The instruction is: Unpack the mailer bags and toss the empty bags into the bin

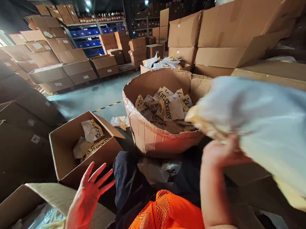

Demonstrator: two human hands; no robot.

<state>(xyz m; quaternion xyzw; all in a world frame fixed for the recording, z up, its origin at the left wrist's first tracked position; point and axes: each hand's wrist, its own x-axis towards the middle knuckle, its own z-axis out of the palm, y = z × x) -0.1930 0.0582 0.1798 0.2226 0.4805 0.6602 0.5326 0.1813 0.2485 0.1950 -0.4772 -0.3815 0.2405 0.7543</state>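
Observation:
My right hand (pixel 220 153) grips a large pale plastic-wrapped package (pixel 268 128), blurred by motion, held up at the right over my lap. My left hand (pixel 89 196) is open with fingers spread, holding nothing, above the edge of a low cardboard box (pixel 67 199) at the lower left. In front of me stands a round-bulged cardboard bin (pixel 154 138) filled with cream bags printed in black letters (pixel 168 106). A smaller open box (pixel 67 157) to its left holds a few of the same bags (pixel 91 130).
Stacked cardboard cartons (pixel 228 27) rise at the right and more cartons (pixel 51 55) at the left. Blue-bin shelving (pixel 93 33) lines the far wall. Grey floor with a yellow-black line (pixel 108 105) lies between. Orange mesh vest (pixel 164 217) covers my lap; a loose bag (pixel 119 121) lies on the floor.

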